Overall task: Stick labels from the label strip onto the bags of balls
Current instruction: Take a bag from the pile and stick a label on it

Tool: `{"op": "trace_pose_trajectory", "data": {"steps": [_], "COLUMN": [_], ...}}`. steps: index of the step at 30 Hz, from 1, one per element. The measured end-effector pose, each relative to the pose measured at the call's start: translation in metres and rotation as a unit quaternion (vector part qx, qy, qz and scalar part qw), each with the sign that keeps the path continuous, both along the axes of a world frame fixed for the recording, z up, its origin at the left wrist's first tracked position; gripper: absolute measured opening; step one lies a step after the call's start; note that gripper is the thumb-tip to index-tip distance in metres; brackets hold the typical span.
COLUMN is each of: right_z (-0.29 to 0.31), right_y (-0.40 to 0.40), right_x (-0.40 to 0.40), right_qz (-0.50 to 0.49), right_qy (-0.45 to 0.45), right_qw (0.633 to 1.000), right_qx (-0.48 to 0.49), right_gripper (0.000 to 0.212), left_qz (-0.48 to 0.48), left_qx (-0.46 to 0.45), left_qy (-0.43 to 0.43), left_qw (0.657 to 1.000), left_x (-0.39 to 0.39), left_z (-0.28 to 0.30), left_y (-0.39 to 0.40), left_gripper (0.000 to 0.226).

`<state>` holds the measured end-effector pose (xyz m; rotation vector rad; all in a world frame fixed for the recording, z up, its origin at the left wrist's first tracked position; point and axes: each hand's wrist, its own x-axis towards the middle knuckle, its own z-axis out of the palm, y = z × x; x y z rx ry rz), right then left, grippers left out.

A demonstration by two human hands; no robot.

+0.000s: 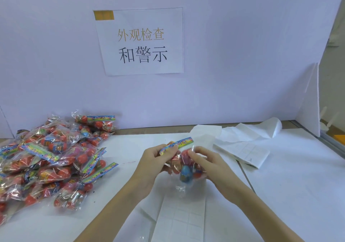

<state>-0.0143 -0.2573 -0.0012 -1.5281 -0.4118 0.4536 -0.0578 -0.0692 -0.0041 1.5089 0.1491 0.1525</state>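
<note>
Both hands are up over the middle of the white table (291, 185), working one clear bag of balls (186, 164) between them. The left hand (153, 164) has its fingers curled round the bag's colourful printed header card (180, 143), thumb on top, gripping that upper edge. The right hand (206, 162) comes in from the other side, fingertips (192, 153) pinched against the clear film just below the header. Whether a label sits under those fingertips, I cannot tell.

Inside the bag: a blue patterned ball (186, 173) low down and plain to see, with red balls packed around it. The bag's bottom corner of crinkled film hangs free below the hands.

Off to the left, a big heap of bags (48, 159) sprawls across the table edge, piled against the pale back wall. Each one is clear film with the same bright header strip, mostly stuffed with red balls, a blue one showing near the top of the heap.

Directly under the forearms lies a white label strip (183, 221), faint grid lines across it. To the right, more white label sheets (246, 154) lie folded and overlapping, with a loose curl of white backing paper (268, 127) behind them.

On the wall, a paper sign (141, 41) with Chinese characters.
</note>
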Motion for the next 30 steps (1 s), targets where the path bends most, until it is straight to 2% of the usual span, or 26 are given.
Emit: {"op": "trace_pose_trajectory", "data": {"steps": [3,8,11,13,16,20,25,30], "right_z": [-0.002,-0.001,0.0,0.001,0.005,0.008,0.004,0.005], "right_y": [0.001,0.001,0.002,0.001,-0.005,-0.005,-0.005,-0.008], "right_x": [-0.001,0.002,-0.001,0.0,0.003,0.001,0.003,0.006], "right_qz": [-0.022,-0.081,-0.034,-0.023,-0.039,-0.02,-0.075,-0.083], "right_qy": [-0.036,-0.075,-0.031,0.024,0.061,0.039,-0.032,-0.041], "right_qw": [0.999,0.994,0.999,0.999,0.994,0.998,0.996,0.995], "right_qx": [-0.014,0.012,0.015,0.039,0.077,0.045,0.02,0.047], "right_gripper": [0.044,0.036,0.036,0.045,0.048,0.036,0.027,0.031], "left_qz": [0.024,0.039,0.097,0.123,0.086,0.051,0.057,0.091], "left_qx": [0.043,0.07,0.059,0.043,0.011,0.037,0.033,0.051], "left_qy": [-0.012,-0.025,-0.048,-0.053,-0.018,-0.007,-0.035,-0.044], "left_qw": [0.999,0.996,0.992,0.99,0.996,0.998,0.997,0.994], "left_x": [0.0,0.001,0.003,0.004,0.003,0.001,0.001,0.003], "left_z": [0.001,0.005,0.001,0.001,0.004,0.003,0.005,0.004], "left_y": [0.0,-0.001,-0.002,0.004,0.01,0.004,0.005,0.0], "left_gripper": [0.015,0.013,0.015,0.017,0.019,0.028,0.026,0.027]}}
